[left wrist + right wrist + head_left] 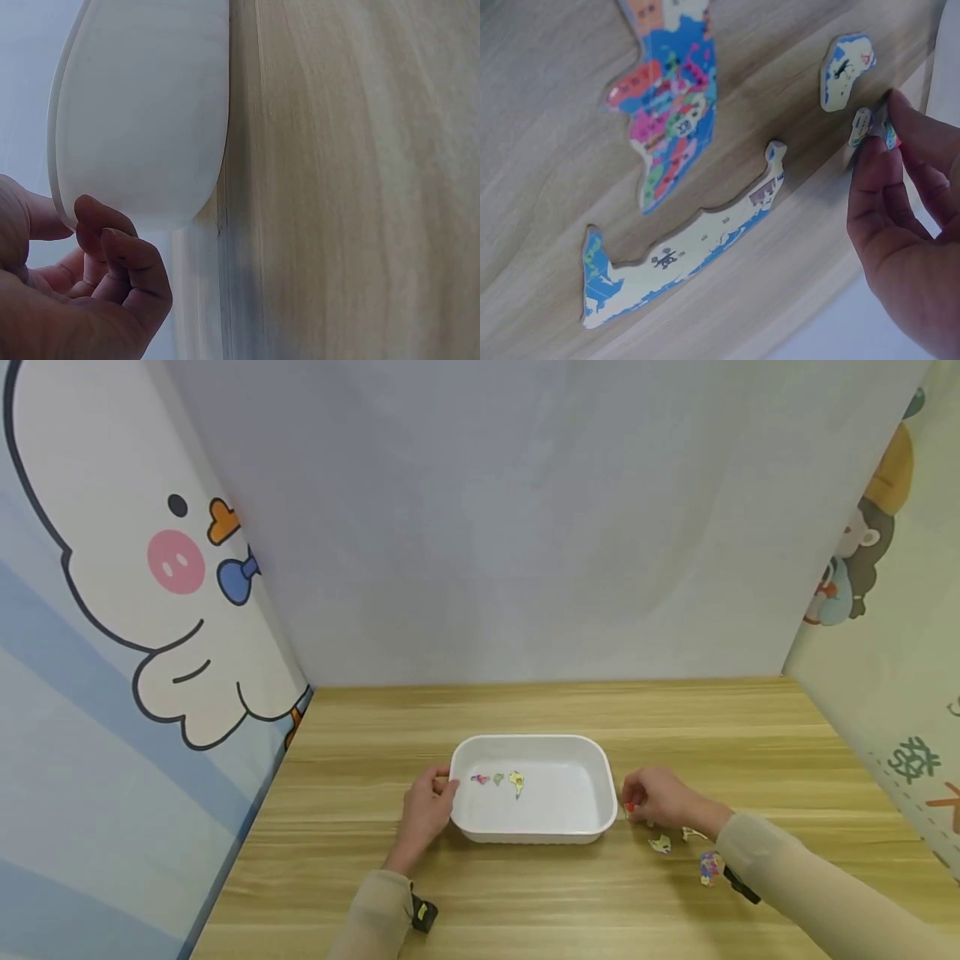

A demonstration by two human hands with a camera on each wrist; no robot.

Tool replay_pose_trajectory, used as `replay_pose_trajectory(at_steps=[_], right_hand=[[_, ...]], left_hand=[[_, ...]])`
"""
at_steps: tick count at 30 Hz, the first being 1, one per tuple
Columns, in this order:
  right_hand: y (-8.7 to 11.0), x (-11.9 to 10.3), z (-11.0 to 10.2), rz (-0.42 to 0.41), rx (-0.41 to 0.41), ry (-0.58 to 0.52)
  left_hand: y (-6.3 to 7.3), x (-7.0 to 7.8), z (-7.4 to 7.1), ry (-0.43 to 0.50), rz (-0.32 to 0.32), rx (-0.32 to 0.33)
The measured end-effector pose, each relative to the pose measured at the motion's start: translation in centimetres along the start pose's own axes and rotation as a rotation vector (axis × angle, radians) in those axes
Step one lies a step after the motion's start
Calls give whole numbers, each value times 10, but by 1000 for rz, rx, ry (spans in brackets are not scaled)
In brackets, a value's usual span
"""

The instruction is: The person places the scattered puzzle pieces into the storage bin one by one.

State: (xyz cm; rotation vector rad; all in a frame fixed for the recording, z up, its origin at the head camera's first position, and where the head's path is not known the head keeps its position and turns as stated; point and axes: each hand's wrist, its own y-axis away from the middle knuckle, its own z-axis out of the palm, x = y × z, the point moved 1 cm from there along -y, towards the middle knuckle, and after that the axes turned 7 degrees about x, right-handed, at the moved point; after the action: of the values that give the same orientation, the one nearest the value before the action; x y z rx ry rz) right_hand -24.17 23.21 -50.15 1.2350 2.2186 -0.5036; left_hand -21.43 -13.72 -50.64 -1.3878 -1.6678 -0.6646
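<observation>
A white plastic basin stands on the wooden table, and my left hand pinches its left rim between thumb and fingers. Inside lie a pink puzzle piece, a small green one and a yellow one. Just right of the basin, my right hand pinches a small puzzle piece with some red on it, mostly hidden by the fingertips. Close to that hand in the right wrist view are a tiny pale piece and a larger pale-and-blue map piece.
Beneath the right forearm lie a long curved map piece and a multicoloured piece. A grey-white curtain hangs behind the table. Cartoon-printed panels flank it on the left and right.
</observation>
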Motion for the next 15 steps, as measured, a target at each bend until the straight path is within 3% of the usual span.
replay_pose_trajectory(at_steps=[10, 15], right_hand=[[0, 1, -8, 104, -39, -84], [-4, 2, -15, 91, -55, -105]], left_hand=[[0, 1, 0, -1, -8, -1], [-1, 1, 0, -8, -19, 0]])
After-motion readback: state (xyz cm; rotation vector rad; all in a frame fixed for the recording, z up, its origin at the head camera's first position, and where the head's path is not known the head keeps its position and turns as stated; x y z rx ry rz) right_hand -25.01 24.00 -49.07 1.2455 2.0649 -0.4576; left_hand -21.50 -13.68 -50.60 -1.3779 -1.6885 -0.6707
